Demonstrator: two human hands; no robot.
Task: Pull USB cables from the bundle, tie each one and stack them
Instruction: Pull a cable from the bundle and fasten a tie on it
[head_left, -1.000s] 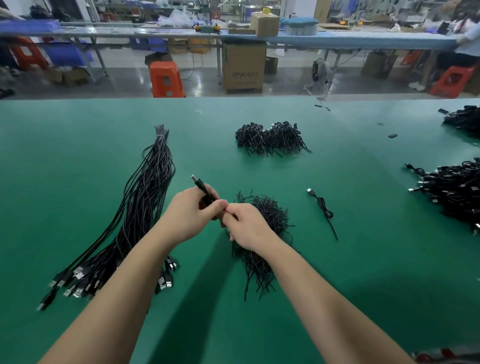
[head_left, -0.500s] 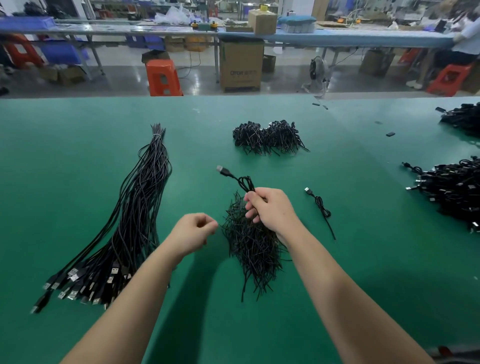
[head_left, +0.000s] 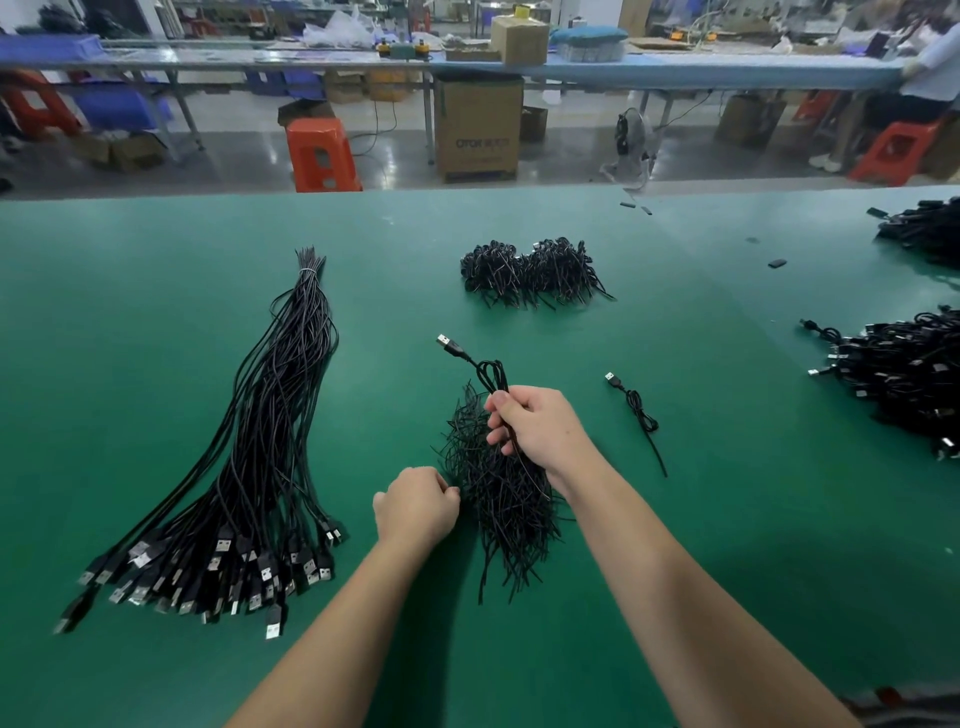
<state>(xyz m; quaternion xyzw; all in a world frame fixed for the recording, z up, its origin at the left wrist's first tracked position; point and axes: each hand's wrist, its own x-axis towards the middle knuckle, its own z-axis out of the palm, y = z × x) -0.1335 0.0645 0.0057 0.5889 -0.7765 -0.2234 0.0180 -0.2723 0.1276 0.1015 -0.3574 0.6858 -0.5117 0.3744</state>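
Green matting covers the table (head_left: 156, 322) in front of me, and its near edge is cut off below my forearms. Far left on it lies the bundle (head_left: 260, 457) of black USB cables, bound at its far tip by a pale band, the metal plugs fanned out toward me; the strands overlap so thickly that I cannot count them. My left hand (head_left: 415, 506) is curled at the near left edge of the pile of ties (head_left: 498, 483), fingertips touching the strands; whether it pinches one I cannot tell, since the fingers are turned away from view. My right hand (head_left: 540, 428) grips a folded USB cable (head_left: 488, 371) above that pile, the plug sticking out up and to the left, the rest hidden in my fist. Beyond, mid-table, sits a stack of tied cables (head_left: 530, 270). Just right of my right hand lies a single cable (head_left: 636, 410), loosely coiled, apart from everything else. A heap of cables (head_left: 904, 374) at the right edge runs out of the picture. Behind the table, a cardboard box (head_left: 478, 124) carries grey lettering, too blurred to read for certain.
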